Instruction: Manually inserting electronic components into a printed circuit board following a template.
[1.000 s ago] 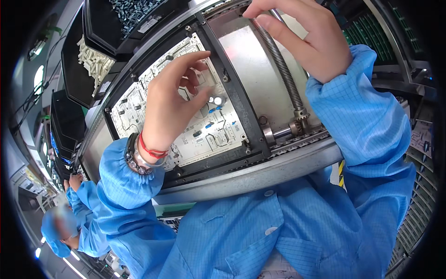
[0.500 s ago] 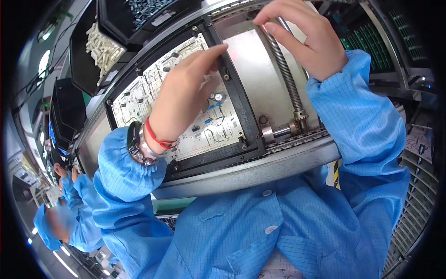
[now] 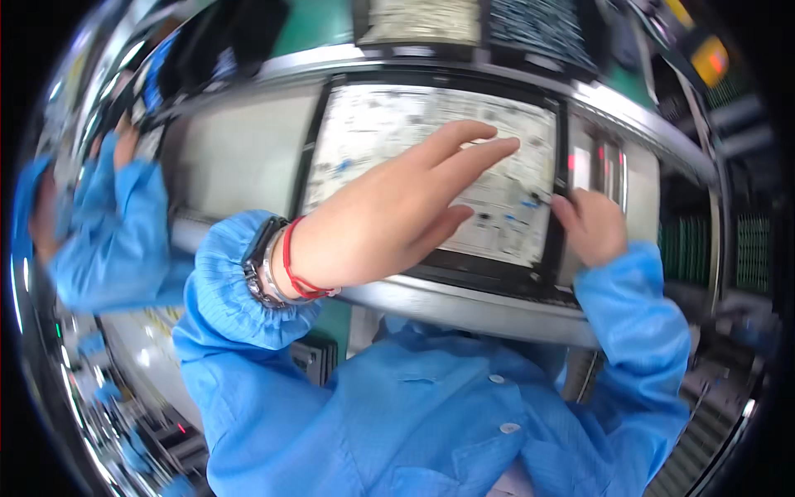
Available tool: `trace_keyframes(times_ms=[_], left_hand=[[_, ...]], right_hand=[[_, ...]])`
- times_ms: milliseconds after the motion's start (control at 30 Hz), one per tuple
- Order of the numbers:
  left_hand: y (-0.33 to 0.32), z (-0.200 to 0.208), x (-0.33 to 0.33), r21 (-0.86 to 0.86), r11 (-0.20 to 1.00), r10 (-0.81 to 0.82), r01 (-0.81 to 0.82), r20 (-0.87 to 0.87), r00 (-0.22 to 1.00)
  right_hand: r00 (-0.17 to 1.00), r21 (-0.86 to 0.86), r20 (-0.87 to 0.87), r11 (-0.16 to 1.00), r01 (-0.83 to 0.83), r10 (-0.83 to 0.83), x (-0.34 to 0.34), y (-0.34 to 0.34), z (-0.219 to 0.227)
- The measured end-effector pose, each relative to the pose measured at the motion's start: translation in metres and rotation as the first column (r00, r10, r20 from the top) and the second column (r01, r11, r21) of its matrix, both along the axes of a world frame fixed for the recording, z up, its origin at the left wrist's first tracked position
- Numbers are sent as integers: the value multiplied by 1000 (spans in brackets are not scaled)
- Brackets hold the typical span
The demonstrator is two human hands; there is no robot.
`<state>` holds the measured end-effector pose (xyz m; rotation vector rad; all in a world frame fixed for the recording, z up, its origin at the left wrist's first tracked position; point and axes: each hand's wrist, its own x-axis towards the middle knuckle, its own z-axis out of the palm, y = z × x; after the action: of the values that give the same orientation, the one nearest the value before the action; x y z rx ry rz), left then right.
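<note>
A white circuit board [image 3: 381, 124], dotted with small dark and blue components, lies in a black rectangular frame [image 3: 431, 77] before me. Over the board's middle is my left hand [image 3: 389, 203], its fingers stretched and apart and nothing in it. It wears a red cord and a watch [image 3: 255, 269] at the wrist. My right hand [image 3: 596, 228] is at the frame's right side, fingers curled under and thumb pointing toward the board. Its fingertips are hidden, so anything in its grip cannot be made out. Blur softens the board's details.
Black bins beyond the board hold white parts [image 3: 422, 21] and blue-grey parts [image 3: 538, 29]. A metal rail [image 3: 464, 306] runs along the near side. Green boards [image 3: 752, 248] stand in a rack at right. A co-worker's blue sleeve [image 3: 116, 265] shows at left.
My view has turned, bringing the board and bins to the middle. My right hand has come down from above the threaded rod to the frame's right side. My left hand's fingers have spread.
</note>
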<state>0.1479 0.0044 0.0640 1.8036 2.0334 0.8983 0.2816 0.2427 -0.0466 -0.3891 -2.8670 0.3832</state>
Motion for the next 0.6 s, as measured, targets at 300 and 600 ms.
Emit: trace_keyframes(times_ms=[300, 600], left_hand=[[-157, -139, -47, 295, 451, 853, -842, 133, 504], [-287, -301, 43, -58, -264, 779, -963, -602, -177]], right_hand=[[988, -77, 76, 989, -125, 131, -98, -34, -31], [843, -525, 47, 732, -435, 535, -98, 19, -70]])
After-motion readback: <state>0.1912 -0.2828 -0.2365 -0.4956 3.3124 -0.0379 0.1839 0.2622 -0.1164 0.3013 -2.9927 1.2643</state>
